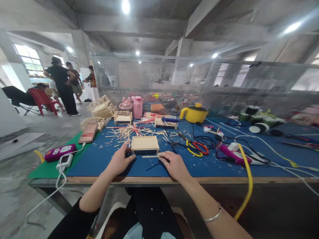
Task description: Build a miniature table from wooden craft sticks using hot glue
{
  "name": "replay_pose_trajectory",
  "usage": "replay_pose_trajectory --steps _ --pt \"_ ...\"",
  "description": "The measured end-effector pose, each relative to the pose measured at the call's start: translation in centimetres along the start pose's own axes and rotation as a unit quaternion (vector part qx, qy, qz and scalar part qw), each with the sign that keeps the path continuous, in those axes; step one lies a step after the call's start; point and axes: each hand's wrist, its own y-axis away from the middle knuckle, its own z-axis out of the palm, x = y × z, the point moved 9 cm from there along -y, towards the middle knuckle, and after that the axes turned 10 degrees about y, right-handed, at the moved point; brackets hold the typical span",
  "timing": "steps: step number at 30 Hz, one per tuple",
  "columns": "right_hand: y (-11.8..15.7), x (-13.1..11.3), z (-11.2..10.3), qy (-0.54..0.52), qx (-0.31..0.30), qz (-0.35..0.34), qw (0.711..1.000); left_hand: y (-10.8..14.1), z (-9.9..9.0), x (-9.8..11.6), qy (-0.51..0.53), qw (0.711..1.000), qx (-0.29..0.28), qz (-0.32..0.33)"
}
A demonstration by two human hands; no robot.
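A small wooden tray-like frame (pixel 145 144) stands on the blue mat (pixel 94 166) in front of me. At its left front corner is my left hand (pixel 120 159), thumb and fingers apart, with a dark patch between them that I cannot make out. My right hand (pixel 173 163) is pinched on the right end of a thin wooden stick (pixel 149 156), which lies level just before the frame's front edge. Loose sticks (pixel 129 131) are heaped behind the frame.
Behind stand a yellow pot (pixel 195 114), a pink bottle (pixel 138 107) and more wooden frames (pixel 123 117). Scissors (pixel 199 148), cables and a purple power strip (pixel 233 153) lie to the right. A purple box (pixel 60 152) and phone are left. People stand far left.
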Motion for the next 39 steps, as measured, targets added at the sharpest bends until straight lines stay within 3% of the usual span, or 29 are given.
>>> replay_pose_trajectory --steps 3,5,7,10,13,17,25,39 --pt "0.1 0.4 -0.8 -0.006 0.039 0.009 0.999 -0.6 0.9 1.3 0.058 0.998 0.039 0.008" --pt "0.2 0.1 -1.9 0.006 0.082 -0.009 0.997 -0.8 1.2 1.5 0.151 0.986 0.064 -0.017" --pt "0.0 -0.5 -3.3 0.025 0.13 -0.039 0.99 -0.7 1.8 1.4 0.279 0.956 0.072 -0.058" --pt "-0.9 -2.0 -4.9 0.055 0.177 -0.102 0.977 0.0 2.3 1.1 0.445 0.887 0.075 -0.102" --pt "-2.3 -3.3 -5.0 0.087 0.174 -0.156 0.968 0.7 2.3 0.5 0.519 0.843 0.079 -0.121" --pt "-3.9 -3.6 -3.6 0.132 0.132 -0.169 0.968 1.2 1.7 0.0 0.555 0.817 0.096 -0.118" --pt "-4.2 -3.4 -1.3 0.185 0.115 -0.182 0.959 1.7 1.6 -0.1 0.531 0.828 0.109 -0.145" --pt "-4.0 -3.6 -1.0 0.165 0.127 -0.17 0.963 2.1 0.8 -0.8 0.408 0.894 0.152 -0.108"
